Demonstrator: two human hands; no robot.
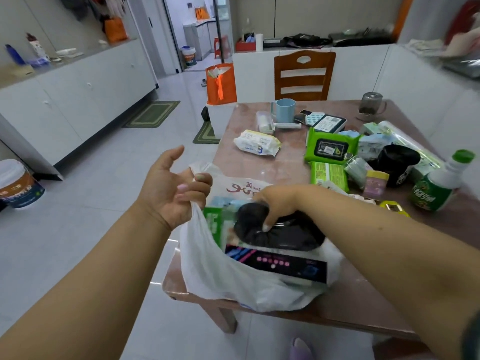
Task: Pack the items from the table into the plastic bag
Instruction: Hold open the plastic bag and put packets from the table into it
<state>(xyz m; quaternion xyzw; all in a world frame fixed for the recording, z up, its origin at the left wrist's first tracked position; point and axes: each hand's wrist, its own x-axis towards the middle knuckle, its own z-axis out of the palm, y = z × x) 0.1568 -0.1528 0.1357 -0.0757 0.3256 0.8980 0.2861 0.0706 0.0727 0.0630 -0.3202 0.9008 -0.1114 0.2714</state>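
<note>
A white plastic bag [220, 276] sits on the near left corner of the table [363, 302], mouth open. My left hand [171, 188] pinches the bag's left handle and holds it up. My right hand [278, 201] reaches into the bag and grips a black bundle [275, 232] lying on top of a dark box with pink dots [280, 263]. Green packets [214, 222] stand inside along the left wall. On the table remain a white wipes pack [257, 142], a green wipes pack [331, 148] and a green-capped bottle [439, 183].
A blue cup [284, 110], a black cup [397, 162], small jars and more packets crowd the table's far and right side. A wooden chair [304, 74] stands behind the table. An orange bag [220, 83] and a white bin sit at the far left corner.
</note>
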